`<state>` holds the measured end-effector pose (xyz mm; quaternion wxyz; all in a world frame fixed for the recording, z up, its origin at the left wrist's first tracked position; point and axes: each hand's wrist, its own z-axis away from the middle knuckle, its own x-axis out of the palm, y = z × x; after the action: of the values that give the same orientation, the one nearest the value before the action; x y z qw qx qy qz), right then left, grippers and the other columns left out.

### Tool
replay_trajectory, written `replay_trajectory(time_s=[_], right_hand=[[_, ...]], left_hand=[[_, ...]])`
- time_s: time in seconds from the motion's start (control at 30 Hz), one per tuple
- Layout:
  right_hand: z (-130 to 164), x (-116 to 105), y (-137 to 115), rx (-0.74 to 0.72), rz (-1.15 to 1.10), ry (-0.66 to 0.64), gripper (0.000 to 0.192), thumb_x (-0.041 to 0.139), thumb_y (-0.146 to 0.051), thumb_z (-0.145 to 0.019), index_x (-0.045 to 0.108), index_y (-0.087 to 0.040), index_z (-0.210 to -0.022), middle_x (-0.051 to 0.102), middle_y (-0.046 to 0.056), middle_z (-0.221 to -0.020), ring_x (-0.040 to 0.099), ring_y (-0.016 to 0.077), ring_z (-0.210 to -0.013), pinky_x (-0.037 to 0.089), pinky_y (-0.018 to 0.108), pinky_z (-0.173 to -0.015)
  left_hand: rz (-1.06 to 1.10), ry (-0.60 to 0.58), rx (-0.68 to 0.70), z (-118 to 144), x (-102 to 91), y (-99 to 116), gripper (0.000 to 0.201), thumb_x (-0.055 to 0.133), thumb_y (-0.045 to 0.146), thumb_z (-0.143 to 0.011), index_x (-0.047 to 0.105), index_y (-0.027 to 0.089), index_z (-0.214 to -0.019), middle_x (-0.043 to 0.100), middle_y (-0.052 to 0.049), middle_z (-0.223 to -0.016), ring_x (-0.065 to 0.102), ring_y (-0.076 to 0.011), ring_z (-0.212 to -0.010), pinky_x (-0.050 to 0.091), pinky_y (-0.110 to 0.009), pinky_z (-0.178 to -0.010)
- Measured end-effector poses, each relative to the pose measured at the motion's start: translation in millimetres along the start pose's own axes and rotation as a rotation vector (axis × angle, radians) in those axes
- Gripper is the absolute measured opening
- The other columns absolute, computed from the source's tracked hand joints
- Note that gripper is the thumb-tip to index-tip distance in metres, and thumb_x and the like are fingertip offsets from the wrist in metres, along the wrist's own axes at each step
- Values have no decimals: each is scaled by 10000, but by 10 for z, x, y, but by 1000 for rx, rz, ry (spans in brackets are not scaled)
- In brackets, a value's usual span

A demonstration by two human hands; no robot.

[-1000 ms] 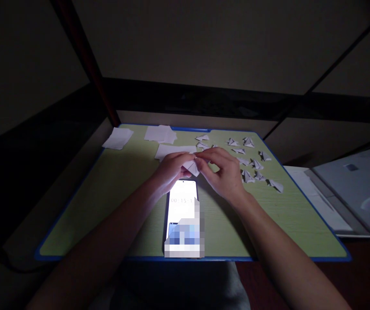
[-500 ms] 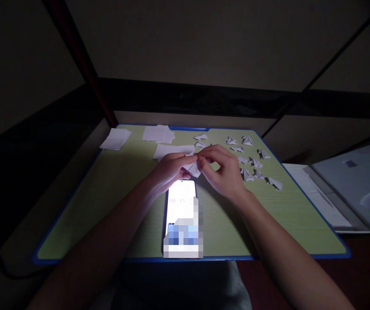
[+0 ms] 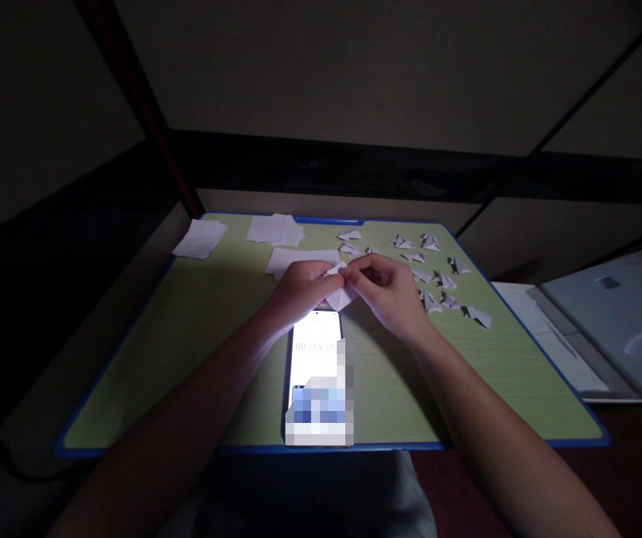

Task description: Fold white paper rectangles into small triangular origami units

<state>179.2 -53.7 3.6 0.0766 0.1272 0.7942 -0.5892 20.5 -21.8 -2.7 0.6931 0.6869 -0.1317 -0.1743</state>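
White paper piece (image 3: 341, 297); wood-grain tabletop (image 3: 197, 336), matt; glossy phone (image 3: 316, 351).

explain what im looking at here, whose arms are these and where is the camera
The camera sits on a person's head, looking forward and down, so the two bare arms are the wearer's own. The left hand and right hand together pinch a small white paper piece that is partly folded. Below them a lit phone lies on a green board with a blue edge. Small folded paper shapes are scattered on the right, and flat paper sheets lie at the far left. The room is dark.
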Motion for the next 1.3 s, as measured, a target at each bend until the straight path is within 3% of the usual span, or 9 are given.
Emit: replay_trajectory(time_s=[0.27, 0.43, 0.57, 0.77, 1.0, 1.3], right_hand=[[-32, 9, 64, 18, -94, 29, 173, 687, -334, -769, 693, -165, -731, 657, 18, -666, 528, 126, -590, 370, 284, -569], [-56, 2, 95, 46, -141, 61, 205, 698, -365, -763, 675, -174, -690, 599, -3, -609, 477, 117, -562, 338, 289, -562], [-64, -11, 90, 76, -220, 34, 197, 708, -360, -741, 672, -171, -699, 616, 3, -639, 500, 119, -583, 352, 288, -577], [-40, 6, 17, 120, -207, -57, 250, 743, -393, -709, 685, -162, -784, 618, 2, -673, 500, 117, -590, 333, 281, -561], [-54, 0, 42, 138, -113, -53, 208, 724, -350, -687, 693, -152, -743, 609, 2, -631, 488, 118, -571, 333, 283, -554], [-61, -18, 49, 153, -178, -25, 205, 727, -370, -692, 701, -166, -702, 611, -3, -614, 457, 104, -548, 294, 276, -532]], left_hand=[[-254, 70, 154, 4, -10, 2, 219, 623, 351, -776, 642, 140, -720, 628, -28, -643, 581, -140, -585, 369, -243, -495], [-269, 68, 171, 8, -18, 23, 218, 612, 353, -778, 639, 141, -738, 616, -19, -641, 585, -144, -589, 406, -248, -510], [-258, 59, 154, 13, -32, 39, 220, 602, 354, -788, 623, 146, -721, 596, 0, -621, 562, -134, -564, 400, -239, -493], [-358, 27, 203, 17, -28, 14, 259, 602, 343, -806, 570, 153, -634, 512, 27, -552, 463, -105, -515, 274, -233, -474], [-335, -44, 174, 7, -13, -29, 276, 604, 310, -792, 515, 169, -572, 483, 24, -510, 451, -92, -462, 246, -231, -438], [-227, -32, 140, 24, 37, -8, 213, 602, 316, -780, 553, 169, -634, 504, 17, -535, 475, -100, -471, 309, -220, -420]])
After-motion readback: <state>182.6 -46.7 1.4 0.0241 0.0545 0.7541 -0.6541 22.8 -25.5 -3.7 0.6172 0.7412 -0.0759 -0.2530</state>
